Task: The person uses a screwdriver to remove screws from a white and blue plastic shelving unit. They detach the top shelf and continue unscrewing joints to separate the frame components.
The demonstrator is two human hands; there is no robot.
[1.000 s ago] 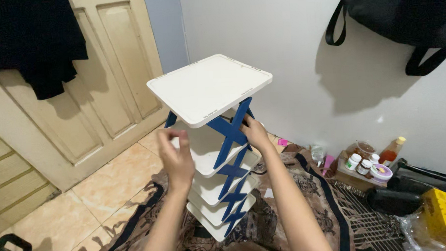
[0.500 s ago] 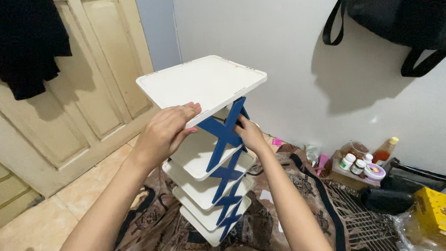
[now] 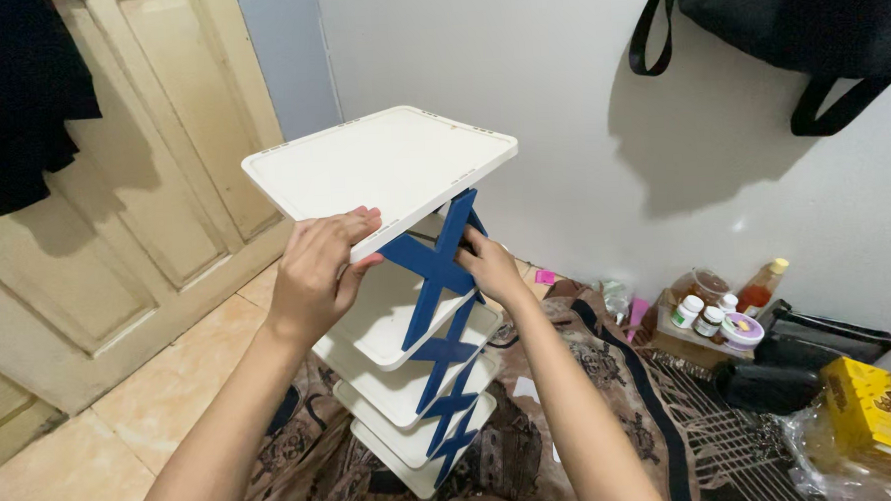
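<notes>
Your left hand [image 3: 318, 268] has its grip closed on the near edge of the top tray of the tall white plastic tiered rack with blue crossed braces [image 3: 407, 282]. Your right hand [image 3: 486, 267] clasps a blue brace just under that tray. The rack stands on the patterned brown rug [image 3: 591, 374], near the white wall [image 3: 561, 145].

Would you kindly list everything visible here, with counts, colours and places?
tiered rack: one, white shelves with blue crossed side braces, standing on the rug, centre
top shelf: one, white, uppermost tier
rug: one, brown patterned, floor
door: one, cream panelled, left
dark garment: one, black, hanging upper left
bag: one, black, hanging on wall, upper right
small jars and bottles: several, mixed colours, floor by wall, right
yellow box: one, lower right
left hand: one, grip on top shelf's near edge
right hand: one, at blue brace
</notes>
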